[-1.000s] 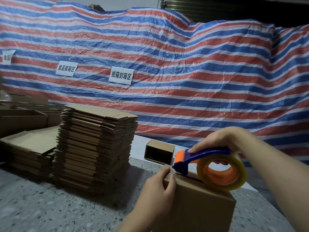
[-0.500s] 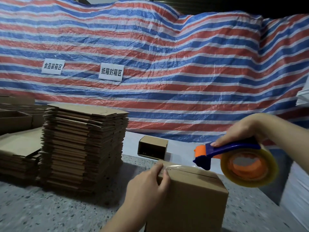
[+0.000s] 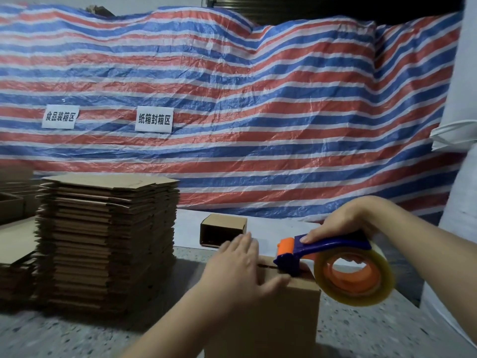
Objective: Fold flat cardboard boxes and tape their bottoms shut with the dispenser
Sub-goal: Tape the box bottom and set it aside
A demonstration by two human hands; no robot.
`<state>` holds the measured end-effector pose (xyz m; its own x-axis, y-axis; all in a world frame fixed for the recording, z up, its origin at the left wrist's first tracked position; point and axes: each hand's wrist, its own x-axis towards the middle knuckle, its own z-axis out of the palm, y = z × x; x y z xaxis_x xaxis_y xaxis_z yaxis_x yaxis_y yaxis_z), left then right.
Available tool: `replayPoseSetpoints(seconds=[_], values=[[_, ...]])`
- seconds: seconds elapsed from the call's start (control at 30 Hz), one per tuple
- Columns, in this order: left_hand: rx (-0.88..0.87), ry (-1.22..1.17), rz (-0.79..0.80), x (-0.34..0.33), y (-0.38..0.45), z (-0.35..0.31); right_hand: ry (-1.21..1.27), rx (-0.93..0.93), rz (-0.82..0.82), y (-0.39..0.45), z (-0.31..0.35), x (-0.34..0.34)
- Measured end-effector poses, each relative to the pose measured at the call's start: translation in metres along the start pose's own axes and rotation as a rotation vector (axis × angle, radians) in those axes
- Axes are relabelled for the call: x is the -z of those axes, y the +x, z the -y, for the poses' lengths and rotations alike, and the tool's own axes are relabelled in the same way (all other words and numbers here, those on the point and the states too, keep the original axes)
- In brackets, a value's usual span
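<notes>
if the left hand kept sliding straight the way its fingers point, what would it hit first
Probably the small open box lying on its side just beyond the fingertips of the left hand, which lies flat on the taped box. Depth is unclear, so it might pass over it toward the striped tarp.

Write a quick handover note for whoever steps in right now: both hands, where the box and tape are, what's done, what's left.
Left hand: open, fingers flat on top of the upright box, steadying it.
Right hand: grips the tape dispenser by its blue handle, its head set on the box's top seam.
Flat boxes are stacked to the left; one small folded box lies behind on its side.
Done: this box is folded.
Left: whether the seam is fully taped can't be told; check it, then work through the stack.
</notes>
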<state>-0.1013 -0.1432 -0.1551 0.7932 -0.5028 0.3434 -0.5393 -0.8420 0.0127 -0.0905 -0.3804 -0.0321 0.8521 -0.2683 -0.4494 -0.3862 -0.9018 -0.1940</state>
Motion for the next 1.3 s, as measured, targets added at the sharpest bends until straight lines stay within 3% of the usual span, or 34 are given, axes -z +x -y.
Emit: replayPoseSetpoints(seconds=[0.07, 0.3, 0.6, 0.8, 1.03, 1.3], values=[[-0.053, 0.029, 0.06, -0.005, 0.001, -0.007, -0.007, 0.005, -0.002, 0.0, 0.0, 0.0], [-0.079, 0.092, 0.042, -0.012, 0.002, -0.004, 0.005, 0.07, -0.047, -0.007, -0.017, 0.011], [-0.101, 0.059, 0.064, -0.015, 0.002, -0.001, -0.028, -0.058, 0.064, -0.006, -0.064, 0.004], [-0.132, 0.033, 0.206, 0.003, 0.006, -0.007, -0.005, -0.056, 0.032, 0.001, -0.068, -0.006], [-0.245, -0.073, 0.188, 0.007, 0.017, -0.059, 0.054, -0.069, 0.012, 0.0, -0.069, -0.008], [-0.255, -0.016, 0.179, -0.001, 0.015, -0.06, 0.111, 0.037, 0.065, -0.021, -0.086, 0.01]])
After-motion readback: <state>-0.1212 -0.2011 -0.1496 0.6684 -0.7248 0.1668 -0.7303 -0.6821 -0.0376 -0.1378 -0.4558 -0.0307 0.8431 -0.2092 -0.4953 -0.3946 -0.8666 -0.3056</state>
